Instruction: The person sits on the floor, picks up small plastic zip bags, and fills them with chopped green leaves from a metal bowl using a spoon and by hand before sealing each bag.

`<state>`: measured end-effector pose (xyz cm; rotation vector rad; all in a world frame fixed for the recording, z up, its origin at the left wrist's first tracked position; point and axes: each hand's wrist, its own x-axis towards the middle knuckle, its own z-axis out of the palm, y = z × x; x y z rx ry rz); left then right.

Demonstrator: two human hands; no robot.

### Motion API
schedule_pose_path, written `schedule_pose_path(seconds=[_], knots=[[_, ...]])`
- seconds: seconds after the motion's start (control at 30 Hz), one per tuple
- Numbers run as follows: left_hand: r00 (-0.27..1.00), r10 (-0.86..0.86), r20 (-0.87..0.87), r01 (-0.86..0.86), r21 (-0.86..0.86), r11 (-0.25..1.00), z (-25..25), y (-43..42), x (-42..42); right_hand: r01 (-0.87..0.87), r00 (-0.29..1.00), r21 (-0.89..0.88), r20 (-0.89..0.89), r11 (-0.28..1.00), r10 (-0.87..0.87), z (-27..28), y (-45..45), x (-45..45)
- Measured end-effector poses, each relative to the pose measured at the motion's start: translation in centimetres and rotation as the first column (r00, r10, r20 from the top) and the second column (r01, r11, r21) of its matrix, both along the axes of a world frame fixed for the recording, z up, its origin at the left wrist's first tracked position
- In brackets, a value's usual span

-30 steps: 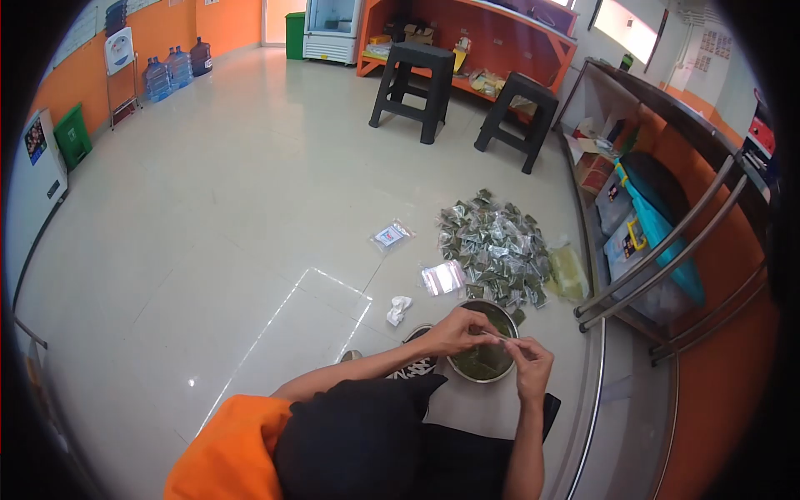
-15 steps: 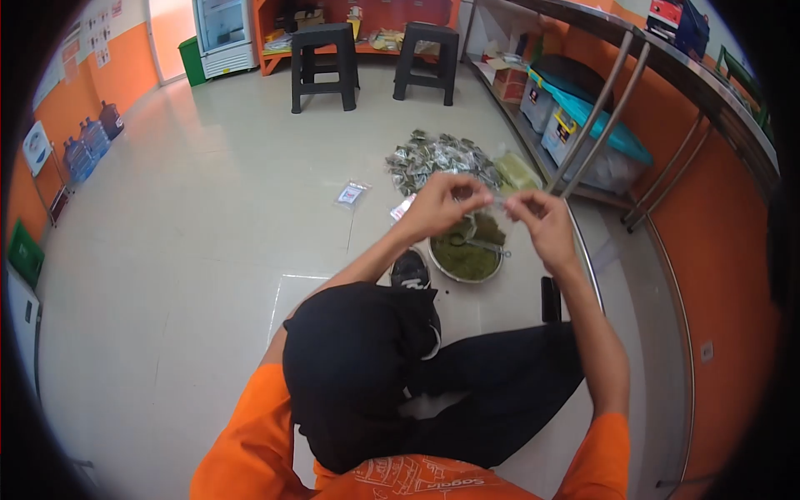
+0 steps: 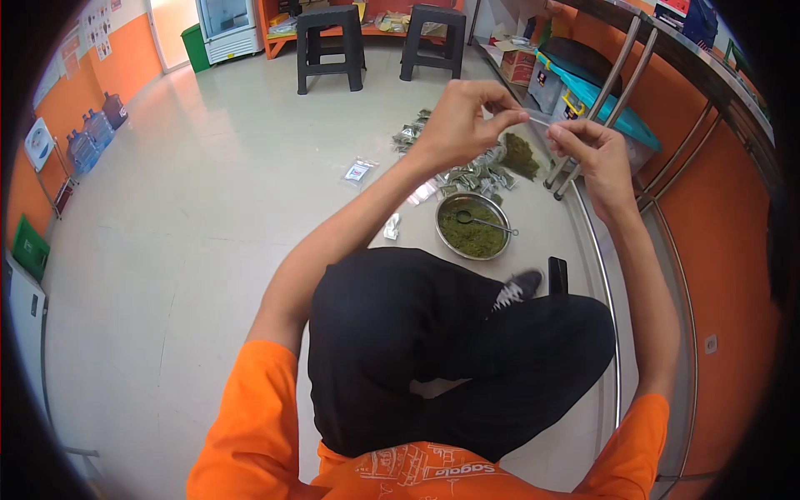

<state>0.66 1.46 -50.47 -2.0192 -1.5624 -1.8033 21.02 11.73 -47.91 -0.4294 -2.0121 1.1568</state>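
Note:
Between my hands hangs a small clear plastic zip bag (image 3: 522,157) with green powder in its lower part. My left hand (image 3: 472,121) pinches one end of the bag's top edge between thumb and finger. The other end is pinched by my right hand (image 3: 593,158). Below them on the floor stands a round metal bowl (image 3: 443,240) of green powder, with a metal spoon (image 3: 487,221) lying in it. A pile of small filled packets (image 3: 475,177) lies behind the bowl, partly hidden by my left hand and the held bag.
A clear packet with a label (image 3: 358,172) and a crumpled white piece (image 3: 392,226) lie on the floor. A black object (image 3: 557,275) rests by my shoe (image 3: 518,287). On the right is a metal table (image 3: 629,50) with lidded bins beneath. Two black stools (image 3: 329,42) stand farther back.
Both hands have risen with the bag, away from the bowl, and shifted right. The bowl and spoon now show fully. My shoe has moved to the right of the bowl.

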Motion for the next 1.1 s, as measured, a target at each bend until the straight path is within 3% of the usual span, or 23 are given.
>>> schedule_pose_path(seconds=[0.1,0.23,0.3,0.4,0.47,0.5,0.53,0.57,0.6,0.67,0.7,0.77,0.83,0.87,0.9,0.93,0.97,1.0,1.03,1.07,1.1], knots=[[0.993,-0.076,-0.085,0.080,0.044,0.996,1.6,0.6,-1.2,-0.013,0.999,-0.036,-0.041,0.999,0.011,0.3,1.5,-0.6],[0.988,-0.083,-0.132,0.065,-0.133,0.989,3.0,1.1,-1.7,-0.055,0.998,-0.104,-0.033,0.993,0.052,0.2,3.5,-0.7],[0.984,-0.076,-0.163,0.055,-0.126,0.990,3.0,1.6,-1.7,-0.040,0.999,-0.080,-0.029,0.996,0.038,0.5,3.2,-0.7],[0.991,-0.053,-0.120,0.048,-0.036,0.998,1.8,1.1,-1.7,-0.113,0.992,-0.159,-0.076,0.981,0.101,0.4,3.7,-1.4],[0.994,0.074,-0.086,-0.069,0.055,0.996,-1.0,-1.8,-1.2,-0.142,0.990,-0.232,-0.034,0.962,0.137,0.0,4.9,-2.1],[0.992,0.120,-0.042,-0.124,-0.114,0.986,-2.0,-4.7,-0.1,-0.168,0.984,-0.304,0.004,0.938,0.177,-0.4,5.7,-2.7],[0.992,0.126,-0.005,-0.118,-0.394,0.912,-4.6,-7.3,0.4,-0.175,0.984,-0.299,-0.020,0.938,0.178,-1.0,6.8,-3.6],[0.989,-0.018,0.145,0.108,-0.640,0.761,-6.7,-10.0,0.6,-0.151,0.980,-0.365,0.064,0.919,0.187,-2.1,8.0,-4.6],[0.978,-0.149,0.145,0.207,-0.629,0.749,-8.8,-12.2,1.5,-0.121,0.968,-0.428,0.149,0.896,0.202,-3.4,9.5,-5.9],[0.918,-0.259,0.302,0.395,-0.762,0.513,-15.5,-17.7,3.5,-0.036,0.988,-0.564,0.107,0.825,0.116,-7.5,13.8,-9.1],[0.899,-0.235,0.369,0.435,-0.804,0.405,-17.2,-20.4,5.2,-0.043,0.988,-0.563,0.101,0.826,0.120,-9.8,16.2,-10.8],[0.839,-0.166,0.519,0.544,-0.812,0.213,-20.8,-24.5,8.1,0.160,0.985,-0.698,0.064,0.699,-0.161,-15.3,20.2,-13.5],[0.853,-0.188,0.487,0.522,-0.805,0.282,-23.0,-26.1,10.0,0.197,0.960,-0.634,0.281,0.748,-0.014,-21.9,21.8,-14.3],[0.874,-0.229,0.429,0.486,-0.797,0.359,-23.8,-26.4,10.5,0.138,0.918,-0.508,0.389,0.850,0.084,-22.2,18.8,-14.0],[0.881,-0.195,0.431,0.473,-0.793,0.384,-23.7,-25.8,10.5,-0.059,0.907,-0.477,0.340,0.877,0.247,-23.3,15.8,-12.7],[0.859,-0.287,0.423,0.508,-0.771,0.384,-23.3,-24.8,10.1,-0.283,0.839,-0.403,0.336,0.871,0.428,-22.9,12.2,-11.7],[0.832,-0.368,0.415,0.543,-0.749,0.381,-23.2,-24.5,10.5,-0.416,0.719,-0.338,0.446,0.845,0.532,-20.9,8.1,-10.0],[0.768,-0.389,0.509,0.641,-0.601,0.478,-24.3,-24.1,10.8,-0.538,0.604,-0.384,0.446,0.751,0.660,-21.5,4.9,-8.0],[0.793,-0.348,0.501,0.607,-0.598,0.523,-21.7,-22.3,10.4,-0.535,0.390,-0.568,0.492,0.626,0.779,-19.6,1.7,-5.5],[0.692,-0.454,0.561,0.717,-0.608,0.341,-17.0,-19.7,8.9,-0.701,0.155,-0.597,0.406,0.390,0.901,-19.5,-0.2,-3.5],[0.624,-0.456,0.635,0.769,-0.602,0.214,-18.6,-20.2,9.4,-0.654,0.048,-0.712,0.299,0.257,0.953,-19.9,-2.6,-0.8]])
